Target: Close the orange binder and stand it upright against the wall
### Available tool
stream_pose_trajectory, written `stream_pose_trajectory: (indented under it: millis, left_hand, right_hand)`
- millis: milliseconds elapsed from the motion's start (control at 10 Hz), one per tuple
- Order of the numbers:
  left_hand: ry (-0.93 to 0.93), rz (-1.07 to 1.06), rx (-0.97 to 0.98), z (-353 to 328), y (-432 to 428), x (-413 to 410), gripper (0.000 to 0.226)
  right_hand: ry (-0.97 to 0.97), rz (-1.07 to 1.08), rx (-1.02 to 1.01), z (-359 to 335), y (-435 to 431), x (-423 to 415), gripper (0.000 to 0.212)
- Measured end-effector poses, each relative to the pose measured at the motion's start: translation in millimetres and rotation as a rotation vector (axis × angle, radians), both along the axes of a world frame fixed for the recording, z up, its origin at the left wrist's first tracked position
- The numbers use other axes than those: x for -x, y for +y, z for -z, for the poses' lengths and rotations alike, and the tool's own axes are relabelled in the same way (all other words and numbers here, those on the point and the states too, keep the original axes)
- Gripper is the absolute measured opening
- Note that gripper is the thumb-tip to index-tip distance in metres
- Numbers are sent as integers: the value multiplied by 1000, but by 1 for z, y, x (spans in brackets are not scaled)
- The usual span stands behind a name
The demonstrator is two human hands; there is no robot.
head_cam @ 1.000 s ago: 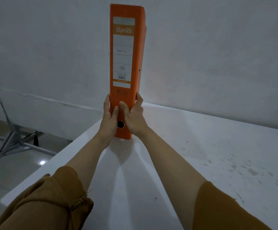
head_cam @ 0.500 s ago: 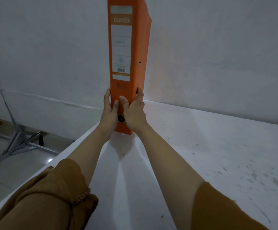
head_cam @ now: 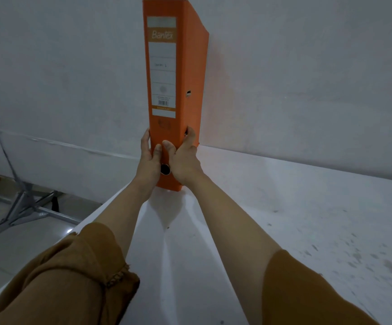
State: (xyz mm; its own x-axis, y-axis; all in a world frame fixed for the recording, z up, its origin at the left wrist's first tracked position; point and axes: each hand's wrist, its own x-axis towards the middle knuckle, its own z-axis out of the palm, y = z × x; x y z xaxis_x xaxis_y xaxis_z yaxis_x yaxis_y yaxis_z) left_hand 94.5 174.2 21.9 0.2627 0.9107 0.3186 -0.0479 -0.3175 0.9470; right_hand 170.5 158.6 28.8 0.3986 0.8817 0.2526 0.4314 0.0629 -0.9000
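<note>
Upright, orange binder clasped between both hands.

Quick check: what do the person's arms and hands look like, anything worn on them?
Both hands, left hand and right hand, are bare: no gloves, rings or watch visible. Forearms are bare too. Loose mustard-brown sleeves are pushed up; the left sleeve bunches with a gathered, trimmed cuff, the right sleeve lies smoother.

binder base: hidden by hands | label handwriting: illegible
</note>
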Motion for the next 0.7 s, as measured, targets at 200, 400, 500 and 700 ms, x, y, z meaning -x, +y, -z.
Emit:
stream_pose_trajectory:
  millis: [200,400,500,700]
  left_hand:
    - [-27,-3,26,1,5,-3,44]
    - [13,-13,39,1,9,-3,43]
    - [60,-25,48,-3,9,0,43]
    - [325,-205,102,8,-7,2,41]
  right_hand:
    - [-2,-11,16,0,3,-4,68]
    - [-23,-16,67,-2,3,-6,69]
    - [-131,-36,184,-11,-3,-10,71]
    - [-343,-95,411,-17,-31,-30,67]
